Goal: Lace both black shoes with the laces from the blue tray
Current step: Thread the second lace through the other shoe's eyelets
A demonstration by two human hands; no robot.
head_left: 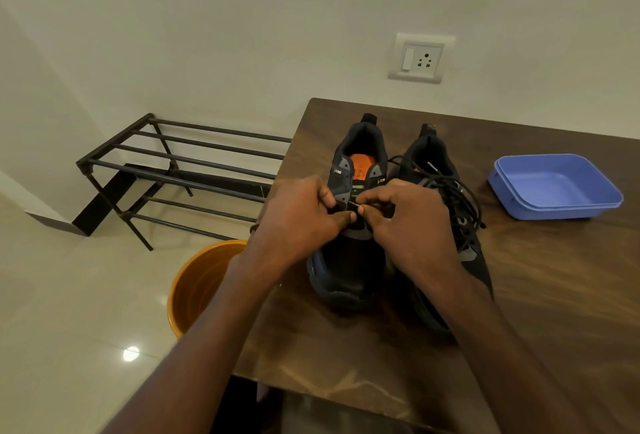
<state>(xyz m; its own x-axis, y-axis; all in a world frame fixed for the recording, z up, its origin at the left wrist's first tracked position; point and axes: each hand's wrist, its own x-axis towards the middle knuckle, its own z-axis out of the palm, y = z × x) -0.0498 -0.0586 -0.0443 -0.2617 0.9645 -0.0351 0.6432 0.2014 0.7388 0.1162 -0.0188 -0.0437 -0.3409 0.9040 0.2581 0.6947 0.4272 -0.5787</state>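
Plainly the risk sits at the lace tip (354,204): the right hand (408,225) pinches it between thumb and forefinger and aims it at an eyelet on the left shoe (349,225), and if the tip misses the hole or catches on the eyelet's edge the lace could buckle or fray, I judge. A second worry is tangling, since the loose lace (450,187) lies in loops over the right shoe (446,225) at about three o'clock from the hands, and a hard pull could draw a knot tight or drag that shoe across the table (554,295). Skipping an eyelet or crossing on the wrong side is also likely, because both hands hide most of the eyelet rows, so I cannot tell how many are already threaded. The left hand (304,219) has its fingers curled onto the left shoe's eyelet flap, thumb pressed near the hole, steadying it. Both forearms reach in from six o'clock, wrists bent slightly inward so the knuckles nearly meet above the tongue. The shoes stand side by side, heels toward twelve o'clock. The tray (554,187), at three o'clock and well apart from the shoes, holds no lace.
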